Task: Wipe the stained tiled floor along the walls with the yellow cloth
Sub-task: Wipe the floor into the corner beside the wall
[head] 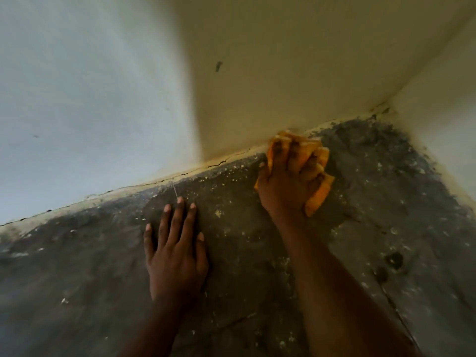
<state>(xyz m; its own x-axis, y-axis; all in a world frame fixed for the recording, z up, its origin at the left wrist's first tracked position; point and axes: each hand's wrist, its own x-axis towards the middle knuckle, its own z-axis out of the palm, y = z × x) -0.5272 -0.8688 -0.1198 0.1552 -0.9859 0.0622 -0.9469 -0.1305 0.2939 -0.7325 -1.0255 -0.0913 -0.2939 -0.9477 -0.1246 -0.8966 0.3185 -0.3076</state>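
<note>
A crumpled yellow cloth (318,193) lies on the dark, stained floor (244,253) right at the foot of the wall. My right hand (288,184) grips the cloth, with folds bulging out between and beside the fingers, and holds it down against the floor by the skirting line. My left hand (175,251) rests flat on the floor to the left, fingers straight and spread, pointing at the wall. Pale specks and grey smears cover the floor around both hands.
The pale wall (270,86) runs diagonally from lower left to upper right, with a cracked, dirty seam (154,182) at its base. A second wall (443,112) meets it in a grimy corner (383,109) at the upper right. Dark blotches (392,260) mark the floor at right.
</note>
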